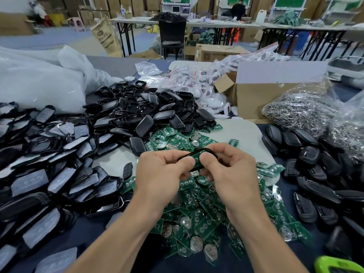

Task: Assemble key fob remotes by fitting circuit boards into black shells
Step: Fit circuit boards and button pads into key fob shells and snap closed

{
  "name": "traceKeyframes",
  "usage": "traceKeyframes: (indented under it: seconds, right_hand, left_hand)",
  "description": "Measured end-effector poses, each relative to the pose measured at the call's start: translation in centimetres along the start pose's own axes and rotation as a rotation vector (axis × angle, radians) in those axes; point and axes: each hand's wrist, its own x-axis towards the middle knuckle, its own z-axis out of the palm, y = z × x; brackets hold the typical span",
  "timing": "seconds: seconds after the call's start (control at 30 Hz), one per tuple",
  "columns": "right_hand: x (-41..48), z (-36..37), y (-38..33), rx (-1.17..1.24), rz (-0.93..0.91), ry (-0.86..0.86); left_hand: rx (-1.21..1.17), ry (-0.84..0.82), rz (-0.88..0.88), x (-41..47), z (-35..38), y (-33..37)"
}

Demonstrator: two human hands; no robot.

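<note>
Now, at centre: left hand (163,174) and right hand (232,170) both curled round black shell (187,155), pinching it. Green circuit board (197,161) shows in shell between thumbs. Loose board pile (197,213) at 6 o'clock, under wrists. Empty shell heap (145,109) at 11 o'clock.

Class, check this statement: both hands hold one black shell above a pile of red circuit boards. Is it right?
No. The head view shows the pile of circuit boards is green, not red. The left hand and right hand do hold one black shell above it.
</note>
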Motion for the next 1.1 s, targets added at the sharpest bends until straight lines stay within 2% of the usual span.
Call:
traceKeyframes:
  seconds: [0.13, 0.3, 0.37, 0.5, 0.57, 0.67, 0.77, 0.87, 0.93, 1.03, 1.1]
  right_hand:
    - [0.3, -0.2, 0.0, 0.015, -0.003, 0.002]
    - [0.5, -0.5, 0.0, -0.024, 0.020, 0.031]
    - [0.4, -0.6, 0.1, -0.151, -0.021, 0.076]
    - [-0.1, -0.4, 0.2, -0.403, -0.106, 0.137]
    - [-0.1, -0.3, 0.3, -0.389, -0.100, 0.140]
    - [0.3, -0.1, 0.5, -0.221, -0.017, 0.126]
    - [0.4, -0.2, 0.4, -0.083, 0.055, 0.096]
    - [0.5, -0.4, 0.4, -0.097, 0.030, 0.087]
    - [0.5, -0.2, 0.4, -0.094, 0.020, 0.062]
    - [0.2, 0.4, 0.4, -0.195, 0.018, -0.024]
    - [0.1, 0.5, 0.4, -0.289, -0.013, -0.018]
  left_hand:
    - [-0.005, -0.022, 0.012, -0.1, 0.3, 0.0]
    - [0.049, -0.338, -0.025, 0.7, -0.6, 0.1]
    - [0.031, -0.319, -0.034, 0.7, -0.6, 0.0]
    - [0.024, -0.146, -0.032, 0.5, 0.0, -0.4]
    - [0.015, -0.117, -0.014, 0.3, 0.1, -0.2]
    - [0.035, -0.100, -0.005, -0.1, 0.3, -0.1]
    - [0.126, -0.158, 0.039, -0.2, 0.0, 0.0]
    - [0.308, -0.272, 0.100, 0.2, -0.5, 0.0]
    - [0.332, -0.299, 0.113, 0.6, -0.8, -0.3]
    - [0.387, -0.333, 0.153, 0.8, -1.4, -0.5]
    - [0.440, -0.355, 0.183, 0.8, -1.5, -0.3]
